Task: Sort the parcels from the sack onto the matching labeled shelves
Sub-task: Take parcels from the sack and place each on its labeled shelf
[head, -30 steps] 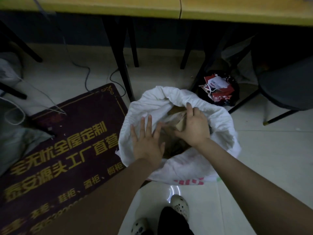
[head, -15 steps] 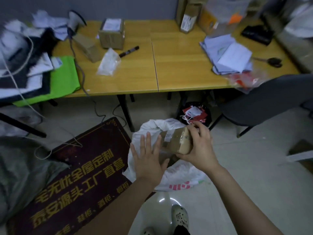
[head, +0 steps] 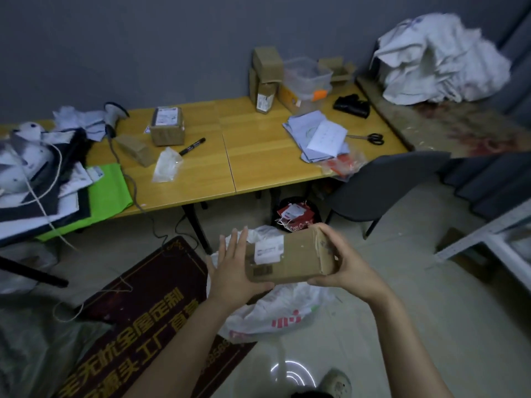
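A plain grey-blue wall runs behind two pale wooden tables set edge to edge on black legs. A dark grey chair stands at the front corner of the right-hand table. Further right, a speckled, reddish-stained counter meets the tables at an angle, and the corner of a white metal rack juts in lower down. The floor is pale glossy tile, with a dark maroon mat printed in yellow characters lying at the left. The light is dim, and a bright ring-shaped reflection shows on the tile.
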